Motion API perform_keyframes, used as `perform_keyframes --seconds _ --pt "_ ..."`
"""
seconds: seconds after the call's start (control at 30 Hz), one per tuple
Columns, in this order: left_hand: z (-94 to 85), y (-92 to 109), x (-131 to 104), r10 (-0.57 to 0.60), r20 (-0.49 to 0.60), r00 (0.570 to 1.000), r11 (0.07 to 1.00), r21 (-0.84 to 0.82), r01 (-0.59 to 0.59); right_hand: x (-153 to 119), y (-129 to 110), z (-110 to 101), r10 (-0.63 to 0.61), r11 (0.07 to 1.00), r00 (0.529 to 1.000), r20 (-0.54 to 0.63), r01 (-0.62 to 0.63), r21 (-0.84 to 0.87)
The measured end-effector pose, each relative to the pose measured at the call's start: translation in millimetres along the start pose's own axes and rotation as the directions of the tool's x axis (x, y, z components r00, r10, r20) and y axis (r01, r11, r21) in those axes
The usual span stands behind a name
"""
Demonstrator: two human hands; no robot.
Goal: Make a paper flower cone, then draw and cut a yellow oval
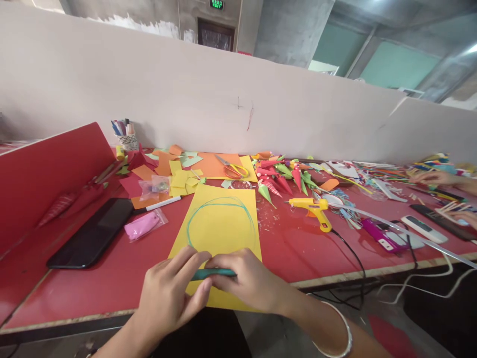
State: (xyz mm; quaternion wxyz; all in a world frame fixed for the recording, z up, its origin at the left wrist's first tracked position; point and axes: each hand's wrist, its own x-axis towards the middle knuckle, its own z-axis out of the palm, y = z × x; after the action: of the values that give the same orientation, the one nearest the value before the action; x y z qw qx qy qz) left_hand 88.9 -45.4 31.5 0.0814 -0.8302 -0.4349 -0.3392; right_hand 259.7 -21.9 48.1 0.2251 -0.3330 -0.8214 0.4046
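Observation:
A yellow sheet (219, 233) lies at the table's front edge, with a green circle drawn on it and a line across the circle's upper part. Over the sheet's lower part, my left hand (173, 288) and my right hand (244, 278) meet at a dark green stick-like object (214, 273). My left thumb and fingers pinch its left part, while my right fingers close round its right part. What the object is exactly, I cannot make out; its ends are partly covered by my fingers.
Left are a black phone (91, 233) and a pink packet (143, 224). Scissors (234, 169) and paper scraps (182, 179) lie behind the sheet. A yellow glue gun (315, 209) with a cable is on the right, beside paper cones (285, 174). Another person's hands (434, 178) are far right.

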Motion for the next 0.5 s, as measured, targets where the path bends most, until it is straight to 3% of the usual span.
perform_keyframes --seconds 0.1,0.17,0.23,0.3,0.4,0.5 --pt "6.0 -2.7 -4.2 -0.112 0.21 0.971 0.993 0.045 0.105 2.2 8.5 0.7 0.026 0.996 1.0 -0.004 -0.026 -0.08" --pt "7.5 -8.7 -6.8 -0.238 0.353 0.905 0.971 0.12 0.209 -1.2 14.4 -3.1 0.059 0.985 0.998 -0.006 -0.059 -0.162" --pt "6.4 -21.6 -9.4 -0.362 0.413 0.836 0.932 0.193 0.308 -10.1 19.2 -6.9 0.086 0.959 0.995 -0.053 -0.097 -0.267" --pt "4.0 -41.7 -12.3 -0.454 0.381 0.805 0.889 0.25 0.384 -23.0 23.8 -5.8 0.071 0.915 0.99 -0.118 -0.112 -0.387" --pt "2.0 -76.2 -16.3 -0.502 0.229 0.834 0.838 0.365 0.405 -42.2 32.3 9.1 0.027 0.854 0.997 -0.067 -0.057 -0.517" --pt "5.8 -99.4 -17.1 -0.394 0.141 0.908 0.877 0.353 0.325 -52.4 40.9 28.0 0.006 0.789 0.998 -0.056 -0.039 -0.613"
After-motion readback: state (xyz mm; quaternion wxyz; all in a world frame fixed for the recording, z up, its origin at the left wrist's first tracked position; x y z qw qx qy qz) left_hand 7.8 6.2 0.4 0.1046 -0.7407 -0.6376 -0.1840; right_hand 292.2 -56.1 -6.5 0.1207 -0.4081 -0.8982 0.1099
